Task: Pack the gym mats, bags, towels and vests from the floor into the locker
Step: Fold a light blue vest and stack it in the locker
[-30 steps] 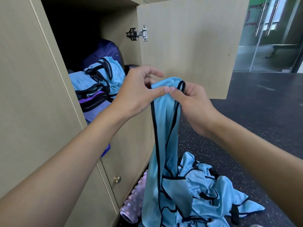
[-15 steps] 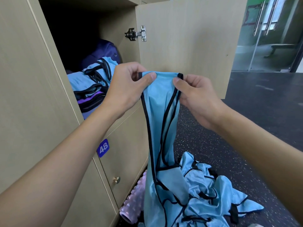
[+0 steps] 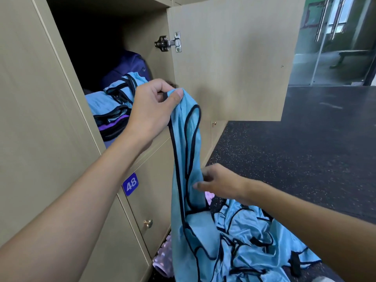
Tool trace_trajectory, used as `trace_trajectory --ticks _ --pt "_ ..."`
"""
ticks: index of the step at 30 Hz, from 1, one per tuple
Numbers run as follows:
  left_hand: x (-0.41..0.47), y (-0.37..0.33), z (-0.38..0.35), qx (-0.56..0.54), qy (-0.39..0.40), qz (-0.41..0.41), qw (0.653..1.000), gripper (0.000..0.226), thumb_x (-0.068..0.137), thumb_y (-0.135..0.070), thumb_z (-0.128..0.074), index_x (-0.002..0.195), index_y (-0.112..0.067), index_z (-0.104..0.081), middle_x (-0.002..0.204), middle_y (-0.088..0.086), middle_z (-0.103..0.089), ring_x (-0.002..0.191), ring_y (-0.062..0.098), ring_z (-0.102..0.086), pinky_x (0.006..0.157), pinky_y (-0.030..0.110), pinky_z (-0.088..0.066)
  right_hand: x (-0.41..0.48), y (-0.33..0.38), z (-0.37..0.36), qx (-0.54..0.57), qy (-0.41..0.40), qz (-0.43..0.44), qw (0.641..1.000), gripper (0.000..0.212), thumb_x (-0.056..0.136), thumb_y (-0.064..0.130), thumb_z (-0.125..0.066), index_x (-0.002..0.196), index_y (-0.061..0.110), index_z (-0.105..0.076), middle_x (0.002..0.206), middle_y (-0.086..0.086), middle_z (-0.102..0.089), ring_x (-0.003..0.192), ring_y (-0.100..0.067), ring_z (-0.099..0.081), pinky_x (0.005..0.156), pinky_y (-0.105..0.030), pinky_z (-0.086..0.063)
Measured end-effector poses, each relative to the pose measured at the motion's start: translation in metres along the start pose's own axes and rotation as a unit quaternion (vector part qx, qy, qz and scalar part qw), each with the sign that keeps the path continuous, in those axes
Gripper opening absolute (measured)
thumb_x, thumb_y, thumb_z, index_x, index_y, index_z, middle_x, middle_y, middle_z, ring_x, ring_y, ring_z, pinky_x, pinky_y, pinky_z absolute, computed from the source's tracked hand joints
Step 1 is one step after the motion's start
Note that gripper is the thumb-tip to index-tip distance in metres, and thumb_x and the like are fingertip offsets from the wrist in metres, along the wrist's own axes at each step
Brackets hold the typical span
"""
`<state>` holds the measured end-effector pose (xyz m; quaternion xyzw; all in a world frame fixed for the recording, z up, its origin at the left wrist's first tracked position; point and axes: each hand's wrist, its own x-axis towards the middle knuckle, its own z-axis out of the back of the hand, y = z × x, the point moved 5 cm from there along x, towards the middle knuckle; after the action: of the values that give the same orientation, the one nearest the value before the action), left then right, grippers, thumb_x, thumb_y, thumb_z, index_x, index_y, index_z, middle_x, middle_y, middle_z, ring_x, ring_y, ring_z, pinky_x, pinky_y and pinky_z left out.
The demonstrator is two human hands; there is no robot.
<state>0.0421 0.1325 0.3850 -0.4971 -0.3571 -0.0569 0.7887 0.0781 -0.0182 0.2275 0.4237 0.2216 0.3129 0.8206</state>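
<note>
Left hand (image 3: 154, 110) pinches the vest (image 3: 187, 151) by its top beside the open locker (image 3: 146, 25), right hand (image 3: 220, 182) curled round its middle, tail trailing into the floor pile (image 3: 254, 237); lifting may snag and drag other vests.

Bare forearms (image 3: 85, 200) lead to a bare left hand (image 3: 153, 110) (thumbnail cut short) and bare right hand (image 3: 220, 182).

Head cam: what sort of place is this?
Most likely a gym locker room: numbered wooden lockers, one with a 48 tag, a speckled rubber floor, and a pile of blue training vests on it. The left hand and right hand hold another vest.
</note>
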Motion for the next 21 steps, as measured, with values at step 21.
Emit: trace_trajectory --ticks 21 --pt "-0.032 0.033 -0.036 0.232 0.256 0.021 0.938 0.013 0.087 -0.022 -0.075 0.073 -0.024 -0.074 0.056 -0.017 -0.058 0.051 0.001 -0.048 0.054 0.02 -0.038 -0.007 0.031 0.064 0.098 -0.178 0.059 0.977 0.005 0.09 0.006 -0.069 0.088 0.003 -0.072 0.08 -0.014 -0.07 0.067 -0.015 -0.058 0.056 -0.022 -0.044"
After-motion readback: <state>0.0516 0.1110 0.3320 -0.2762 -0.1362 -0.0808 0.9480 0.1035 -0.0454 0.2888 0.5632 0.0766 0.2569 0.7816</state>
